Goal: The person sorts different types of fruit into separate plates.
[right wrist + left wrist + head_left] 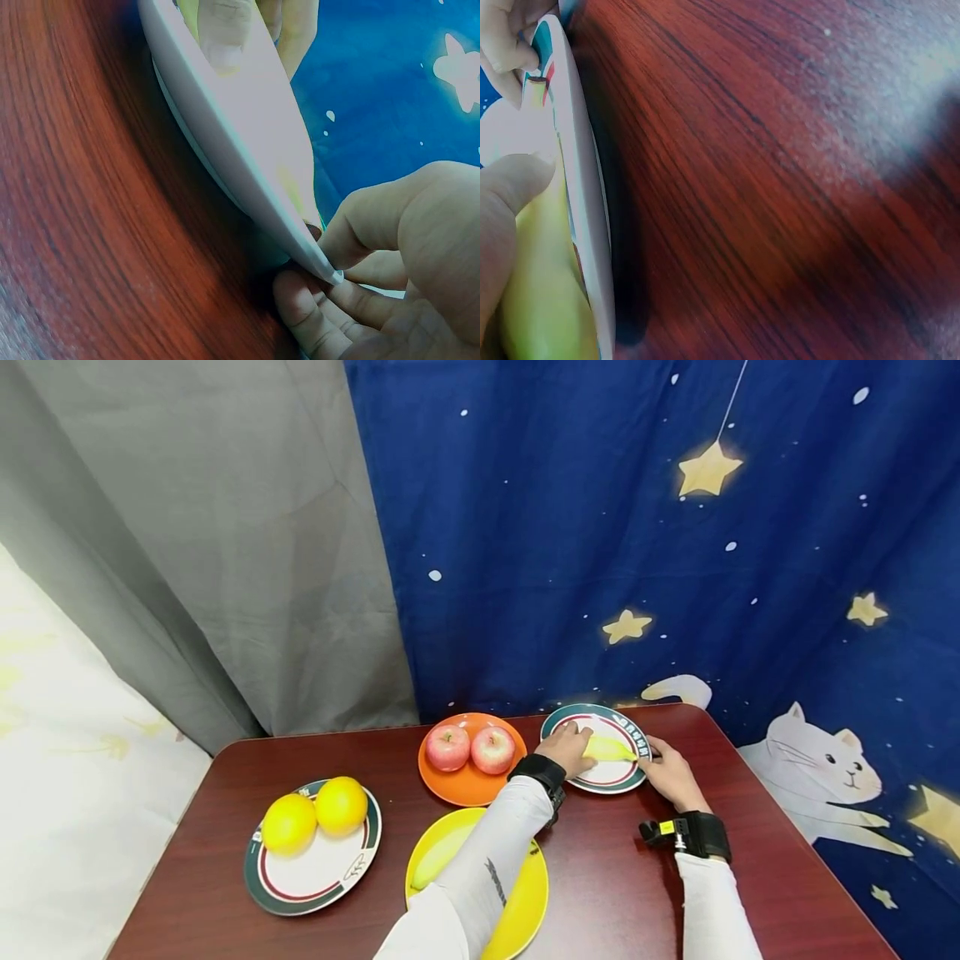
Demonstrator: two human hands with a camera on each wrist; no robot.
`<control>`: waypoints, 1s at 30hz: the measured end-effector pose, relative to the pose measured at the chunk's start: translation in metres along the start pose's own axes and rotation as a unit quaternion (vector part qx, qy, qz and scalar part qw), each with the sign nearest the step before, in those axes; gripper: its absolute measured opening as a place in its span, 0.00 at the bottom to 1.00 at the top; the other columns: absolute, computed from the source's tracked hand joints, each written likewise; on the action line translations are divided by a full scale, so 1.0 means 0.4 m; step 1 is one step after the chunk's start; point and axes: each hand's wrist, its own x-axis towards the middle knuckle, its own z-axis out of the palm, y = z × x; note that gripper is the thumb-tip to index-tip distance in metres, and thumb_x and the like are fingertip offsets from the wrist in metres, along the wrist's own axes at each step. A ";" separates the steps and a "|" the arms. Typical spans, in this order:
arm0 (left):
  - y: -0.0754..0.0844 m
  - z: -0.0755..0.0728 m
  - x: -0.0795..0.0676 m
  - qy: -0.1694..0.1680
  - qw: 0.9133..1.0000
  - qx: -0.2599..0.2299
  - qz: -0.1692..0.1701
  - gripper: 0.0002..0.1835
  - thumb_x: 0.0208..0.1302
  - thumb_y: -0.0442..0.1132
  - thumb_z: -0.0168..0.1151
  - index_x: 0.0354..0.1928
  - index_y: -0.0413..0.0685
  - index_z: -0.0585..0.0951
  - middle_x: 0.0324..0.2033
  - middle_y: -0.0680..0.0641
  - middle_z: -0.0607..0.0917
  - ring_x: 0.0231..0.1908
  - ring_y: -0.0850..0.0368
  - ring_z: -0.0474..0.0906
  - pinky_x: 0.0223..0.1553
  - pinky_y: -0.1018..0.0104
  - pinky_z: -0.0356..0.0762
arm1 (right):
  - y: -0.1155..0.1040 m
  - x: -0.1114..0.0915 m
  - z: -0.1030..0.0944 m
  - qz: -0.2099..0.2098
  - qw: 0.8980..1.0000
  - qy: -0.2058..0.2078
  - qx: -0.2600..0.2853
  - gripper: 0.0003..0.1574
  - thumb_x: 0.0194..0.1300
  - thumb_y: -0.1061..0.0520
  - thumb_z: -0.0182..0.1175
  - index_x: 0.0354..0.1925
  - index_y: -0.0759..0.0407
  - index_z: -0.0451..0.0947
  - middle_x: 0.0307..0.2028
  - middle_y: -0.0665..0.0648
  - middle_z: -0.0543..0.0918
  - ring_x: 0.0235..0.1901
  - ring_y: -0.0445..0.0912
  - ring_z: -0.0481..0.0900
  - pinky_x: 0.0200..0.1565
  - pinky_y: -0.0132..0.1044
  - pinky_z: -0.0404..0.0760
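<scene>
A banana (609, 749) lies on a white plate with a green rim (588, 714) at the far right of the table. My left hand (566, 752) holds the banana's left part, its thumb along the side in the left wrist view; the fingers behind are partly hidden. The stem end of the banana (544, 270) points toward the other hand. At the plate's right edge, my right hand (672, 777) pinches the rim between thumb and fingers, close to the banana's tip. The right wrist view shows fingertips above and below the plate edge (247, 180).
Left of this plate sits an orange plate (461, 789) with two apples (492, 750). Nearer, a yellow plate (536, 893) holds another banana (442, 856), partly under my left forearm. Another green-rimmed plate (300, 893) bears two oranges (289, 824). Curtains (525, 568) hang behind the table.
</scene>
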 end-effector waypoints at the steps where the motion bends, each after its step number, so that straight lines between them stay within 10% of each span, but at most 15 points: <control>1: -0.005 -0.003 -0.005 0.001 1.000 0.000 0.006 0.32 0.59 0.59 0.60 0.64 0.57 0.69 0.55 0.49 0.74 0.53 0.58 0.68 0.57 0.65 0.69 | -0.001 0.002 0.002 0.001 1.000 -0.001 0.000 0.38 0.68 0.56 0.48 0.69 0.69 0.50 0.62 0.75 0.65 0.53 0.61 0.70 0.56 0.58 0.69; 9: -0.048 -0.122 -0.064 0.043 0.993 0.041 0.098 0.30 0.62 0.62 0.54 0.63 0.59 0.70 0.53 0.53 0.71 0.53 0.58 0.63 0.54 0.65 0.67 | -0.005 0.002 -0.004 -0.008 1.000 0.000 -0.015 0.38 0.68 0.55 0.48 0.69 0.71 0.50 0.61 0.75 0.65 0.51 0.61 0.71 0.53 0.57 0.70; 18: -0.123 -0.295 -0.279 0.099 0.971 0.060 0.208 0.25 0.64 0.60 0.51 0.59 0.57 0.74 0.49 0.55 0.74 0.47 0.60 0.65 0.42 0.69 0.67 | -0.010 -0.001 0.001 0.003 1.000 -0.012 -0.013 0.39 0.68 0.54 0.46 0.70 0.70 0.48 0.62 0.76 0.63 0.52 0.62 0.69 0.55 0.59 0.67; 23: -0.164 -0.273 -0.411 0.106 0.964 0.036 0.240 0.24 0.64 0.58 0.53 0.57 0.55 0.76 0.47 0.53 0.76 0.47 0.60 0.67 0.46 0.65 0.71 | -0.011 -0.003 0.005 0.006 1.000 -0.016 -0.015 0.39 0.69 0.53 0.46 0.70 0.71 0.47 0.62 0.77 0.62 0.53 0.63 0.68 0.56 0.61 0.66; 30: -0.213 -0.139 -0.529 0.069 0.975 0.002 0.209 0.26 0.62 0.60 0.54 0.58 0.55 0.75 0.46 0.54 0.74 0.46 0.61 0.65 0.47 0.66 0.72 | -0.015 -0.002 0.006 -0.001 1.000 -0.013 -0.023 0.39 0.68 0.54 0.46 0.69 0.72 0.48 0.61 0.77 0.63 0.51 0.62 0.69 0.54 0.59 0.68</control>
